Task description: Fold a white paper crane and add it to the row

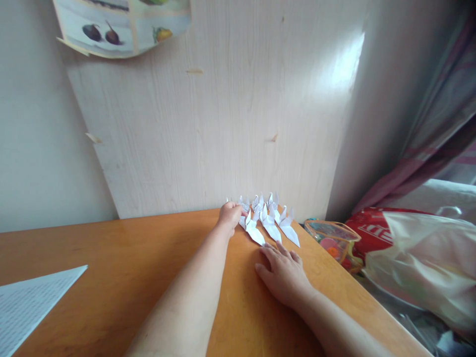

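Several white folded paper cranes [270, 220] stand in a row at the far edge of an orange wooden table [122, 277], against a pale wood board. My left hand [229, 216] reaches to the left end of the row, fingers closed on the leftmost paper crane [243, 204]. My right hand [281, 270] lies flat on the table just in front of the cranes, fingers stretched out and holding nothing.
A sheet of lined paper [33, 302] lies at the table's left front. Off the right edge sit a clear container with colourful items [332, 240], a red bag [372, 230] and a pale plastic bag [424, 263]. A picture poster [122, 25] hangs above.
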`<action>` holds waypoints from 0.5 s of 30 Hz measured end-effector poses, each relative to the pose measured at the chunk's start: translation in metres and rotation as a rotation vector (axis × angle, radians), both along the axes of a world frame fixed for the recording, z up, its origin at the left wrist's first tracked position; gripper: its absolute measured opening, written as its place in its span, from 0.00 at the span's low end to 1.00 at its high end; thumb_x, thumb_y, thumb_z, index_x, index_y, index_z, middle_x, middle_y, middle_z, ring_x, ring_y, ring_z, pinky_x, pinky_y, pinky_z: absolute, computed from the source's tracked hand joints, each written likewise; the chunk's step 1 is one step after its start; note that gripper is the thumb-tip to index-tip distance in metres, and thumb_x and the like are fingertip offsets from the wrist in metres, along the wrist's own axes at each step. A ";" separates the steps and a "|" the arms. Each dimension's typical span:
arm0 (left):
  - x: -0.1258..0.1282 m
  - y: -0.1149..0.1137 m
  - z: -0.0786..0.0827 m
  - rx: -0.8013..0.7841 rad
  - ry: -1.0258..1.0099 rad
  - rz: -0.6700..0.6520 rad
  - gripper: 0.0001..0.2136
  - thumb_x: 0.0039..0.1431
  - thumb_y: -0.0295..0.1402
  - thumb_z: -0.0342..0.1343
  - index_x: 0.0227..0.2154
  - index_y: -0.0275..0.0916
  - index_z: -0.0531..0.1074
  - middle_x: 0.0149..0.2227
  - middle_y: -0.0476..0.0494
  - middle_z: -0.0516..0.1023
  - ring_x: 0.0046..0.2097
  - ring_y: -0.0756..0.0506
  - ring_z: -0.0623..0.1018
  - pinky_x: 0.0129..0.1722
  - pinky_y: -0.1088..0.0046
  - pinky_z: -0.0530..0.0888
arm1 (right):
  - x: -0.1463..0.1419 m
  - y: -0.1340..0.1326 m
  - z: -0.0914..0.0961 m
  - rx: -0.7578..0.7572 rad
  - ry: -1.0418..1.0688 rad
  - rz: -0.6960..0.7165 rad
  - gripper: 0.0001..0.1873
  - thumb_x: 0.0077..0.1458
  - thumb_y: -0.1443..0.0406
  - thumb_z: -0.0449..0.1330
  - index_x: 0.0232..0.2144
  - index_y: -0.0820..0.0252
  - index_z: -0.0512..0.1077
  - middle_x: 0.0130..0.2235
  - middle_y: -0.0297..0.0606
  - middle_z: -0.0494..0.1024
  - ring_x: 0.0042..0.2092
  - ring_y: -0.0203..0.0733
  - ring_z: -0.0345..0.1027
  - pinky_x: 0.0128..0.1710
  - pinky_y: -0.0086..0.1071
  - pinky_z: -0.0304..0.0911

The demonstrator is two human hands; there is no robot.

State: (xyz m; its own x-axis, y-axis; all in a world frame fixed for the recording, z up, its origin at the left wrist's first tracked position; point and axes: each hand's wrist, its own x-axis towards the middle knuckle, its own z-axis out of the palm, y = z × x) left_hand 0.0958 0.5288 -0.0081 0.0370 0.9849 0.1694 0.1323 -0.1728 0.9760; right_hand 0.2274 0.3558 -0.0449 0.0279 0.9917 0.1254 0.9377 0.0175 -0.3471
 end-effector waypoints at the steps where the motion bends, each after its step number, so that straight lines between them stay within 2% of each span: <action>1: 0.000 0.000 0.000 -0.005 -0.007 -0.001 0.02 0.46 0.30 0.56 0.24 0.38 0.70 0.28 0.41 0.80 0.27 0.49 0.72 0.27 0.74 0.65 | 0.000 0.000 0.000 -0.004 0.000 -0.001 0.28 0.62 0.53 0.52 0.60 0.56 0.69 0.67 0.40 0.64 0.70 0.60 0.45 0.65 0.58 0.40; 10: 0.002 0.001 0.001 -0.018 -0.039 0.031 0.02 0.45 0.28 0.54 0.25 0.37 0.70 0.28 0.42 0.80 0.25 0.50 0.70 0.25 0.75 0.64 | -0.001 -0.001 0.002 -0.010 -0.013 -0.001 0.28 0.62 0.53 0.52 0.61 0.56 0.68 0.68 0.40 0.62 0.71 0.60 0.42 0.65 0.59 0.40; 15: 0.002 0.002 -0.001 -0.008 -0.013 0.064 0.02 0.45 0.28 0.55 0.24 0.37 0.72 0.26 0.42 0.80 0.27 0.48 0.73 0.27 0.75 0.65 | -0.001 -0.002 0.002 0.044 0.004 -0.005 0.31 0.61 0.56 0.53 0.64 0.55 0.64 0.69 0.39 0.59 0.72 0.60 0.38 0.66 0.63 0.33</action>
